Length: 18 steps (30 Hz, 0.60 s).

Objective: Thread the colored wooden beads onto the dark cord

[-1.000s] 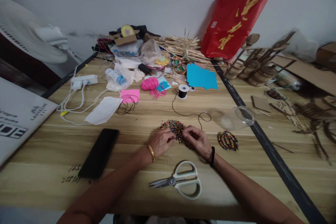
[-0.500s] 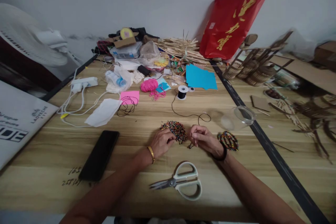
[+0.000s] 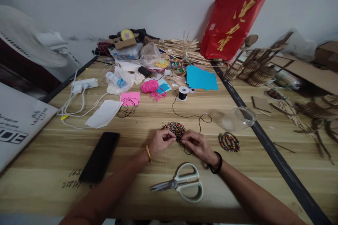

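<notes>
My left hand [image 3: 163,140] is closed in a pinch at the near edge of a pile of small multicoloured beads [image 3: 174,126]. What lies between its fingertips is too small to make out. Opposite it, my right hand [image 3: 196,144] pinches a thin black cord [image 3: 200,123], its fingertips close to the left ones. The cord runs back over the table to a white spool [image 3: 183,93] wound with black cord, and a short loop hangs below the right fingers. Right of that hand lie beaded bracelets [image 3: 229,142]. White-handled scissors [image 3: 179,183] rest nearer to me.
A black phone [image 3: 99,157] lies at the left. A clear plastic cup [image 3: 243,117] lies to the right. Farther back are pink yarn [image 3: 149,86], blue paper [image 3: 202,78], a power strip [image 3: 84,85] and a red bag [image 3: 233,21]. Small wooden baskets [image 3: 253,70] stand at the far right.
My right hand has moved left with the cord, to the bead pile and close to my left fingertips. My left hand has shifted slightly and now pinches in front of the beads.
</notes>
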Tool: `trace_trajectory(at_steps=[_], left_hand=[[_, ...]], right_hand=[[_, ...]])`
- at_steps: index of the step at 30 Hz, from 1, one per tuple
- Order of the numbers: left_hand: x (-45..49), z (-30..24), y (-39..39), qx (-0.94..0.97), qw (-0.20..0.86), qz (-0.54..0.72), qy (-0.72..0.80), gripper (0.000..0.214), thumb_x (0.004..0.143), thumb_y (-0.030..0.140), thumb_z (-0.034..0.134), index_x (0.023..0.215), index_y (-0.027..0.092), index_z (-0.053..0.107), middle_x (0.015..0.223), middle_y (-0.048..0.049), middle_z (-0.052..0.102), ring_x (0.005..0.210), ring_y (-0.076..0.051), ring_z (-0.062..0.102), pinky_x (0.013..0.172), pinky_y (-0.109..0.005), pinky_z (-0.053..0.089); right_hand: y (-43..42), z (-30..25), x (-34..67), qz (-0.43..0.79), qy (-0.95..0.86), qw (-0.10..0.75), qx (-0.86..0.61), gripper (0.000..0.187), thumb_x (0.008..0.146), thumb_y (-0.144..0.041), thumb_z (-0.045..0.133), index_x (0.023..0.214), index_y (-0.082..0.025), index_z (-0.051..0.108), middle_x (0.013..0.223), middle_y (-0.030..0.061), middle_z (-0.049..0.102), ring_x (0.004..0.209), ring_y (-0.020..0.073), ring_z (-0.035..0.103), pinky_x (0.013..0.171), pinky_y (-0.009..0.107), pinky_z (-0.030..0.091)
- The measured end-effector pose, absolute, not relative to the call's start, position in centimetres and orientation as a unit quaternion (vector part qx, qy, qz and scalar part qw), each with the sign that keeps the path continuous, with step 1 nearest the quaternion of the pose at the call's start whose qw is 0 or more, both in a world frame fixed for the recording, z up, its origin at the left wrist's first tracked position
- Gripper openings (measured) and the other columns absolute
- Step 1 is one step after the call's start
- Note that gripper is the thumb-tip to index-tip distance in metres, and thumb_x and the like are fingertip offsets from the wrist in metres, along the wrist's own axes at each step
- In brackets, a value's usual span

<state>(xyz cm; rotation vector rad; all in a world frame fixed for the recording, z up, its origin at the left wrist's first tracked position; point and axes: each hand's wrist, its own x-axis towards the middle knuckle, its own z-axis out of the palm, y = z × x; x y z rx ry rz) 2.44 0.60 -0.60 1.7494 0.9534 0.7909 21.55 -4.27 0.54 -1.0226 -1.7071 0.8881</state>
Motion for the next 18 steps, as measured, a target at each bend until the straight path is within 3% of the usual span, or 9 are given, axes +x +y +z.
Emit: trace_trajectory(at_steps=[6,13,18], left_hand=[[2.23,-0.66,0.85,0.656,0.546,0.342,0.394,0.011,0.069,0.022,0.069,0.071,0.011,0.066,0.068,-0.0043,0.067,0.062,-0.011,0.059,0.06,-0.021,0.046],[2.35,-0.25,0.73,0.633,0.586,0.339,0.375,0.021,0.066,0.03,0.074,0.071,0.011,0.067,0.071,-0.0056,0.069,0.066,-0.013,0.062,0.066,-0.023,0.049],[2.38,-0.19,0.66,0.628,0.597,0.329,0.375,0.018,0.065,0.027,0.074,0.072,0.011,0.068,0.071,-0.0062,0.069,0.065,-0.013,0.062,0.065,-0.023,0.049]], right_hand=[[-4.37,0.24,21.32,0.266,-0.76,0.457,-0.379,0.012,0.091,-0.023,0.051,0.088,-0.019,0.061,0.079,0.0068,0.063,0.074,0.0166,0.059,0.067,0.029,0.049],[-4.38,-0.15,21.43,0.237,-0.772,0.449,-0.383,0.011,0.092,-0.022,0.05,0.091,-0.02,0.061,0.082,0.0071,0.064,0.076,0.0173,0.061,0.068,0.03,0.05],[-4.37,-0.29,21.48,0.231,-0.777,0.435,-0.392,0.011,0.092,-0.021,0.048,0.091,-0.02,0.06,0.082,0.0069,0.063,0.075,0.017,0.059,0.067,0.03,0.049]])
